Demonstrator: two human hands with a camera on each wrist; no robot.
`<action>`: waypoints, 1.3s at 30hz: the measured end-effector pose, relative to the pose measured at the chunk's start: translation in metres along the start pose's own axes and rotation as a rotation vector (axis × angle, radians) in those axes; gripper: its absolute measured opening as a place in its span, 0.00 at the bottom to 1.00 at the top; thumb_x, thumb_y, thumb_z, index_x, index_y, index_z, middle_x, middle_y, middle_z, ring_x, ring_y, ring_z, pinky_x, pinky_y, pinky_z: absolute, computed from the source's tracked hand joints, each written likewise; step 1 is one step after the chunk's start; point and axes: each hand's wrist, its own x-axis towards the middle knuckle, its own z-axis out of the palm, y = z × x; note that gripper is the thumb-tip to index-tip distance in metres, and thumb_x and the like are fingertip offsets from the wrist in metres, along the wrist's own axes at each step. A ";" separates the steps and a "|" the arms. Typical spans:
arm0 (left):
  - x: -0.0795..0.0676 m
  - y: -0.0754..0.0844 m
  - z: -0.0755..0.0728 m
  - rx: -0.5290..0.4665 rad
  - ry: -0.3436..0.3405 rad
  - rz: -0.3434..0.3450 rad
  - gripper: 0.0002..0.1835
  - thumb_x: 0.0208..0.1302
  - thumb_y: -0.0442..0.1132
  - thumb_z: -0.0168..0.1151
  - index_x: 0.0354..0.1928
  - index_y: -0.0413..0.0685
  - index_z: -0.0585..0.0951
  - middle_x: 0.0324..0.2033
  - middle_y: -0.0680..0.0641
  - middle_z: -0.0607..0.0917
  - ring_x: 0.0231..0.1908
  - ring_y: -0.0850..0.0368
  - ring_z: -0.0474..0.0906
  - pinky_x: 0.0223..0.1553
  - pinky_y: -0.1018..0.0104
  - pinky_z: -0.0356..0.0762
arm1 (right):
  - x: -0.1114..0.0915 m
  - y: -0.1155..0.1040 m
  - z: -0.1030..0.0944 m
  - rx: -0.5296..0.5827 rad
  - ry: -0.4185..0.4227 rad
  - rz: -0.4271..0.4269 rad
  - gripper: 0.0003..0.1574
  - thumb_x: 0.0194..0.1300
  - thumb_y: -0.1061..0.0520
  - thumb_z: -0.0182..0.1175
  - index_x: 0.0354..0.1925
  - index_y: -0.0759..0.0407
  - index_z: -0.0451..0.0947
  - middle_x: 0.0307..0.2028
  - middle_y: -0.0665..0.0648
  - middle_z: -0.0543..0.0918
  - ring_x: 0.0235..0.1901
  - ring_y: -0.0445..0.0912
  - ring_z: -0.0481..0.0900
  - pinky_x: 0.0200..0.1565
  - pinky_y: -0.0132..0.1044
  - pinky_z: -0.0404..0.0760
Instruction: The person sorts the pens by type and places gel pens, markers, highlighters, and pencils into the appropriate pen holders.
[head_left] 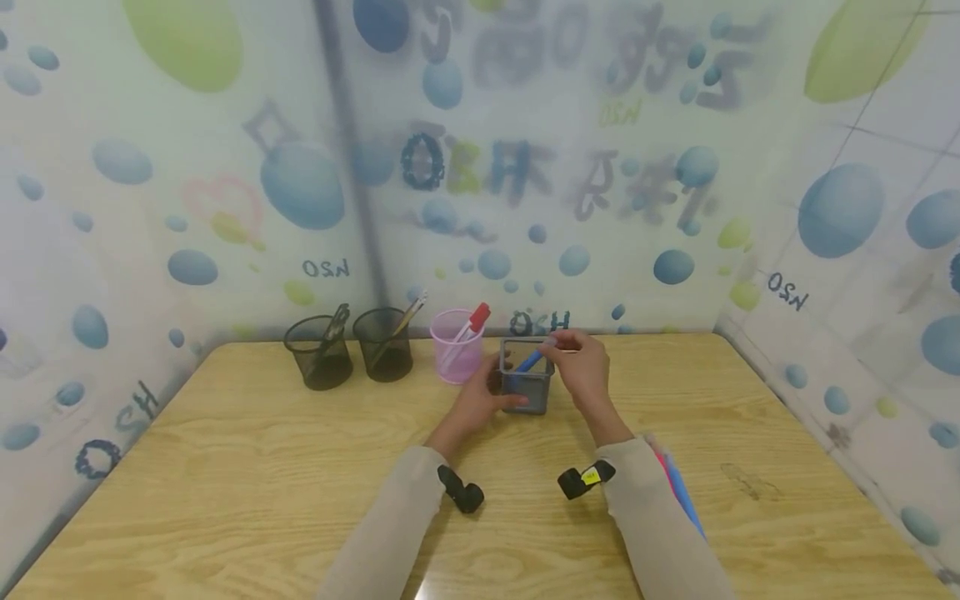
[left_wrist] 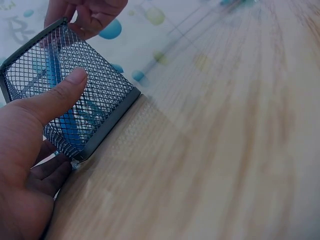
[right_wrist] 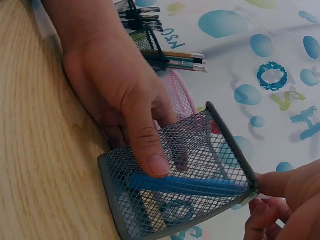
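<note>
A square grey mesh pen holder stands on the wooden table. My left hand grips it from the left side, the thumb lying across the mesh. Inside the holder leans a blue pen, also visible through the mesh as a slanted blue pen. At the holder's rim, my right hand pinches the upper end of this pen. In the right wrist view, the right fingertips are close against the rim's corner and partly hide the pen's end.
Left of the holder stand a pink mesh cup with a red-capped marker, a black mesh cup with pencils, and another black cup with dark items. A blue pen-like item and a pink one lie beside the right sleeve. Patterned sheeting rises behind.
</note>
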 end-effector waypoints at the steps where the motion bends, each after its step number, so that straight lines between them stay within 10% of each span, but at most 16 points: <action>1: 0.000 0.000 0.000 0.003 0.002 -0.002 0.47 0.50 0.39 0.75 0.70 0.43 0.61 0.59 0.43 0.73 0.57 0.48 0.71 0.59 0.56 0.69 | 0.000 0.001 0.001 -0.001 0.005 -0.004 0.16 0.58 0.55 0.69 0.45 0.59 0.82 0.39 0.57 0.82 0.39 0.49 0.77 0.36 0.38 0.75; 39: 0.001 -0.001 0.001 0.003 0.002 0.001 0.47 0.50 0.40 0.75 0.70 0.44 0.60 0.58 0.44 0.74 0.57 0.48 0.72 0.59 0.57 0.69 | 0.006 0.003 0.001 0.045 0.080 0.019 0.14 0.60 0.59 0.67 0.46 0.54 0.83 0.35 0.56 0.81 0.35 0.49 0.77 0.29 0.36 0.74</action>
